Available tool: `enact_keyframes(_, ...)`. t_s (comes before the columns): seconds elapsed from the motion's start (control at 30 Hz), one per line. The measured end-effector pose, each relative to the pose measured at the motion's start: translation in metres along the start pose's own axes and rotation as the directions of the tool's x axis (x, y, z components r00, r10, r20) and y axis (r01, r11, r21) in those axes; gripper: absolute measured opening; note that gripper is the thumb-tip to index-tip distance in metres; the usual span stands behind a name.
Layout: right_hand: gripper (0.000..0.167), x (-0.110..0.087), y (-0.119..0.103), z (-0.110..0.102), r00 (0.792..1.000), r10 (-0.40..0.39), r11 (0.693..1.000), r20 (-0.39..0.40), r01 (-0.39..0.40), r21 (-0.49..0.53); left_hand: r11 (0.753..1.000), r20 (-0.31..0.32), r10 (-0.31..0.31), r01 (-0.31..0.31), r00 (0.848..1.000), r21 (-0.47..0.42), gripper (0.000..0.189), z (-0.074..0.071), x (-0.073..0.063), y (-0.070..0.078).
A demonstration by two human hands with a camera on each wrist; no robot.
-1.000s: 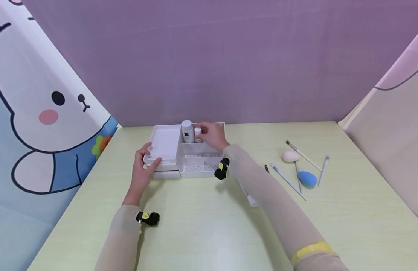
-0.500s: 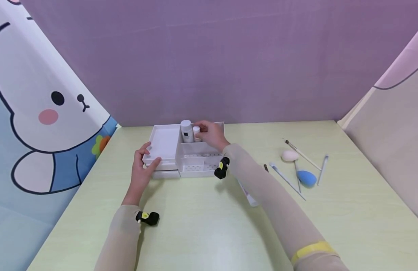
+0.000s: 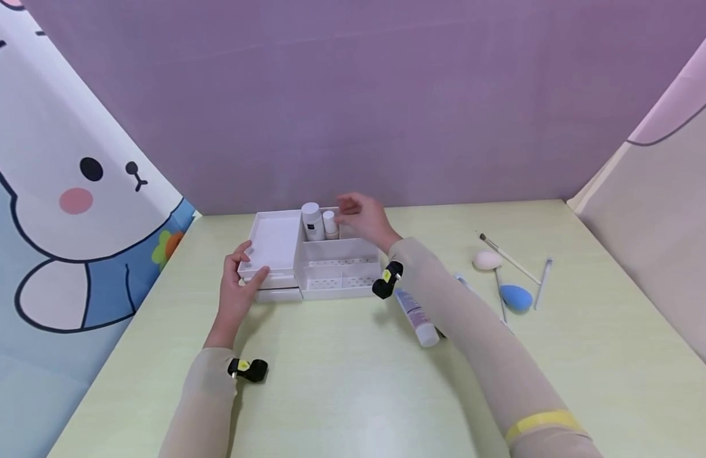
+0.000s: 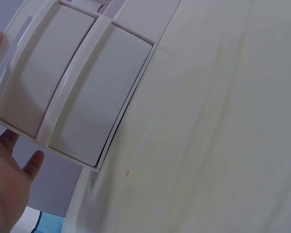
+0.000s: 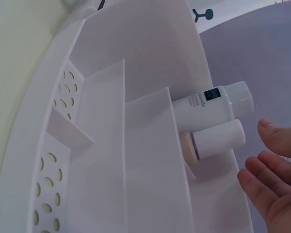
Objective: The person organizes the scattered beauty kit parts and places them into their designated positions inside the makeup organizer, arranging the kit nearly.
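A white desk organizer (image 3: 336,249) with drawers on its left and open compartments on its right stands at the back of the table. My left hand (image 3: 238,289) grips its left side, thumb at the front top edge. In the back compartment a larger white bottle (image 5: 203,107) stands beside a smaller white-capped bottle (image 5: 218,140) with a beige base. My right hand (image 3: 369,219) hovers just right of the smaller bottle; in the right wrist view its loosely bent fingers are apart from the bottle and hold nothing.
On the table (image 3: 330,381) a lilac tube (image 3: 417,318) lies near the right forearm. Farther right are a pale pink sponge (image 3: 487,259), a blue sponge (image 3: 516,298), a dark-tipped brush (image 3: 507,257) and several thin sticks. A purple backdrop (image 3: 353,114) rises behind the organizer.
My right hand has let go of the smaller bottle and drawn away to the right and slightly up. The bottle stays standing in the back compartment. My left hand keeps its hold.
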State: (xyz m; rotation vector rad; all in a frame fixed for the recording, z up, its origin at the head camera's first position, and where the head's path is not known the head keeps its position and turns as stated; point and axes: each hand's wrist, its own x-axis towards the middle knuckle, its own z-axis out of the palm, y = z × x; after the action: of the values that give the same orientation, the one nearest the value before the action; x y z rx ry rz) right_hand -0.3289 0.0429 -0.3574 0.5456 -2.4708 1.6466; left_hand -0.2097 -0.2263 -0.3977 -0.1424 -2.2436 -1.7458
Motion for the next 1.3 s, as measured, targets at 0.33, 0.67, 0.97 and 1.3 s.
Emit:
enact_keyframes(0.33, 0.045, -0.01, -0.01, -0.023, 0.999, -0.028, 1.0, 0.037, 0.028, -0.009, 1.0, -0.002, -0.012, 0.012, 1.0, 0.005, 0.036, 0.001, -0.001, 0.003)
enact_keyframes(0.67, 0.043, -0.028, -0.014, -0.042, 0.997, -0.069, 0.998, 0.046, 0.069, 0.003, 1.0, -0.004, -0.002, 0.002, 1.0, -0.006, 0.036, -0.001, -0.001, 0.002)
enact_keyframes(0.97, 0.043, -0.051, -0.011, -0.055, 0.994, -0.095, 0.995, 0.06, 0.096, -0.006, 1.0, 0.0, -0.005, 0.005, 1.0, -0.004, 0.036, -0.001, -0.001, 0.003)
enact_keyframes(1.3, 0.047, -0.08, 0.002, -0.069, 0.995, -0.052, 0.995, 0.091, 0.059, -0.077, 1.0, 0.001, -0.024, 0.024, 1.0, -0.009, 0.037, -0.002, 0.002, -0.005)
